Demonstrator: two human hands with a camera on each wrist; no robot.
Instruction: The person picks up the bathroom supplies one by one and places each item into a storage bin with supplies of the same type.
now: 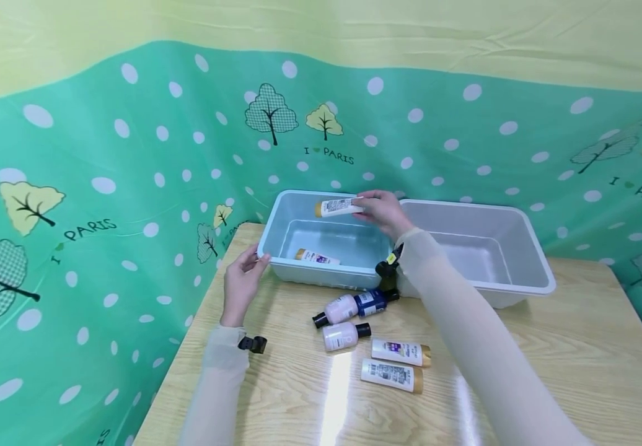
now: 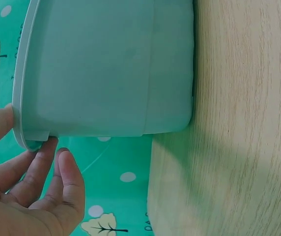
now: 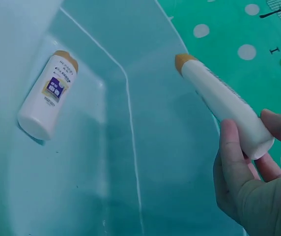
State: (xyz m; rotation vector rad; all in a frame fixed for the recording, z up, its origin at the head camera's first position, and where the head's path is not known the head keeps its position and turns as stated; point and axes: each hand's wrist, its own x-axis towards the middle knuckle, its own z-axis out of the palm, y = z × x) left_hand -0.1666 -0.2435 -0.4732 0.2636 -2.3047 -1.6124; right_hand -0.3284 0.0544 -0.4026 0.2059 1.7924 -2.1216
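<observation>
My right hand (image 1: 381, 212) holds a white bottle with a gold cap (image 1: 339, 207) by its base end, above the blue bin (image 1: 321, 273). In the right wrist view the thumb and fingers pinch this bottle (image 3: 224, 101), cap pointing away from the hand. A second white gold-capped bottle (image 3: 49, 96) lies on the bin floor near the front wall. At the bin's left front corner, my left hand (image 1: 241, 282) grips the rim, thumb on its outer side and fingertips under the lip in the left wrist view (image 2: 32, 182).
A grey bin (image 1: 483, 248) stands right beside the blue one. On the wooden table (image 1: 577, 347) in front lie a dark blue bottle (image 1: 371, 302), two pale pink bottles with black caps (image 1: 340, 336), and two white gold-capped bottles (image 1: 392, 376). A green patterned cloth (image 1: 198, 155) hangs behind.
</observation>
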